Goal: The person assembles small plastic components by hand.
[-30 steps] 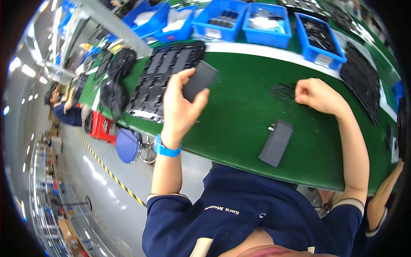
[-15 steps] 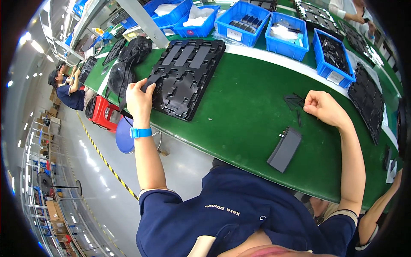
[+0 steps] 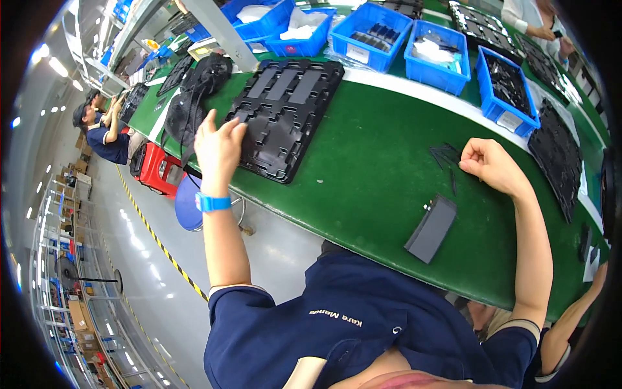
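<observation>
My left hand [image 3: 219, 148] is at the left edge of a black moulded tray [image 3: 275, 152], its thumb and fingers apart with nothing seen between them. Several flat dark grey rectangular pieces [image 3: 283, 85] lie in the tray's far pockets. Over the right part of the green table, my right hand [image 3: 490, 166] is closed, fingertips pinched together; what they hold, if anything, is hidden. Right beside its fingertips lie several thin black strips [image 3: 444, 154]. Nearer to me rests a dark grey rectangular block [image 3: 433, 230] with small pale bits at its far end.
Blue bins [image 3: 370, 37] of parts line the far side of the green table [image 3: 363, 175]. A black mesh bag [image 3: 184, 117] lies left of the tray. Another black tray [image 3: 556, 159] leans at the right. A co-worker's arm [image 3: 576, 318] reaches in at lower right.
My left hand has let go of a dark flat piece at the tray's left side, opened its fingers and drawn slightly back. My right hand has barely moved.
</observation>
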`<action>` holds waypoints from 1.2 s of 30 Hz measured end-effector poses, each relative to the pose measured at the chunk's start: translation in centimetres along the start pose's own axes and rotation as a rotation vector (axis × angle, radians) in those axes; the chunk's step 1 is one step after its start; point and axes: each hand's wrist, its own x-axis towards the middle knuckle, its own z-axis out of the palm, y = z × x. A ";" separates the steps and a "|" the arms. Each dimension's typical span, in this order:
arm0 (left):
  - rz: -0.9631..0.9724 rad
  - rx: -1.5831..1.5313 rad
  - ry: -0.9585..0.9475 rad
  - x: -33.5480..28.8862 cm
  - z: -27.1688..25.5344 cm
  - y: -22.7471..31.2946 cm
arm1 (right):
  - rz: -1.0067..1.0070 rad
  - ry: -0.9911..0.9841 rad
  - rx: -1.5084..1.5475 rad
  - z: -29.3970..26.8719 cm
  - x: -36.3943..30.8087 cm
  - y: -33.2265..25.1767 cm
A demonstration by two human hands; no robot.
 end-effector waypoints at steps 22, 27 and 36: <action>0.692 -1.175 -0.865 -5.4 -6.4 23.8 | -0.159 0.331 0.663 2.6 0.7 1.3; 0.678 -1.453 -1.030 -1.8 -6.3 23.6 | -0.049 0.355 0.721 2.0 -0.5 1.0; 0.087 -1.811 -0.932 -1.7 -2.6 23.1 | -0.050 0.215 0.936 2.6 0.6 0.2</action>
